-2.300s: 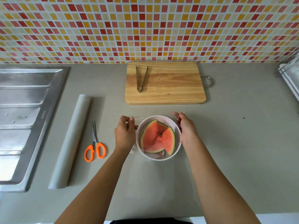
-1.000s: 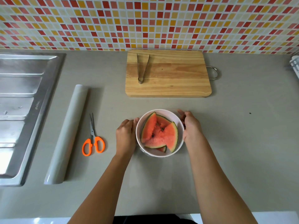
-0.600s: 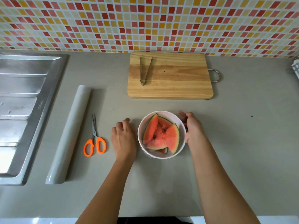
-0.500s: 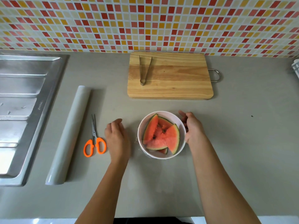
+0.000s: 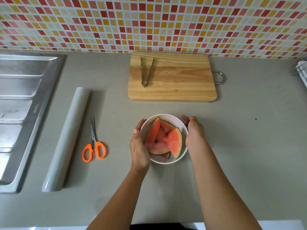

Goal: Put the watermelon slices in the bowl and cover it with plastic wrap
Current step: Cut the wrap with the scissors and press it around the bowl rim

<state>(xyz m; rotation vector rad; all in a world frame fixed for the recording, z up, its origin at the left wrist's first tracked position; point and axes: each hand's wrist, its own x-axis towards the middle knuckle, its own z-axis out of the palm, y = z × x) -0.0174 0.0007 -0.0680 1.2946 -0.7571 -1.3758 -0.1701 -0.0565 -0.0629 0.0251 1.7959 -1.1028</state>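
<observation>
The bowl (image 5: pixel 168 117) sits between left hand (image 5: pixel 139 147) and right hand (image 5: pixel 194 135) grips.

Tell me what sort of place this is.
Most likely a home kitchen: a stainless steel sink with a drainboard at the left, a mosaic tile backsplash behind, and a wooden cutting board with tongs on it, plus a bowl of watermelon slices.

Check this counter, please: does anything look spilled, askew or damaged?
Nothing stands out. The watermelon slices lie inside the bowl, cupped by the left hand and right hand; no spill shows.
</observation>
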